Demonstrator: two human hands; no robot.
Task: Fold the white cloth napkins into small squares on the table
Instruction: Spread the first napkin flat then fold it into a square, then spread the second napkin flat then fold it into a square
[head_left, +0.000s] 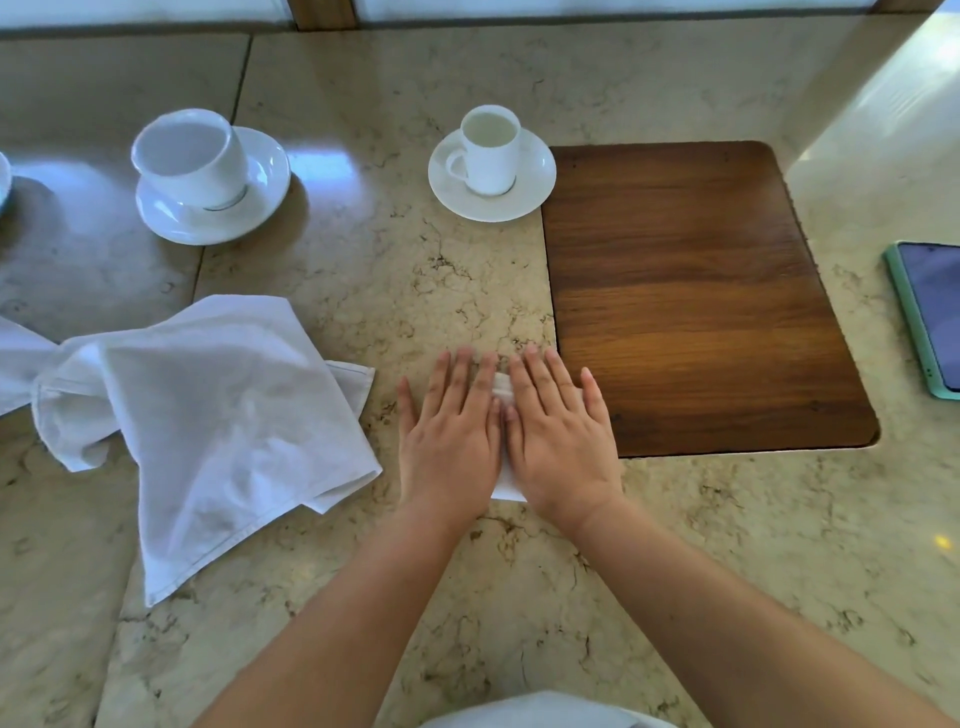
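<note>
A small folded white napkin (503, 391) lies on the marble table (363, 291), almost wholly hidden under my hands. My left hand (449, 434) and my right hand (558, 431) rest flat on it side by side, palms down, fingers stretched out and pointing away from me. Only a strip of the napkin shows between the hands and at their near edge. To the left, a loose pile of unfolded white napkins (208, 415) is spread crumpled on the table, apart from my hands.
A brown wooden board (691, 291) is set into the table right of my hands. Two white cups on saucers stand behind, a large cup (195, 158) at the left and a small cup (488, 148) in the middle. A green-cased phone (930, 317) lies at the right edge.
</note>
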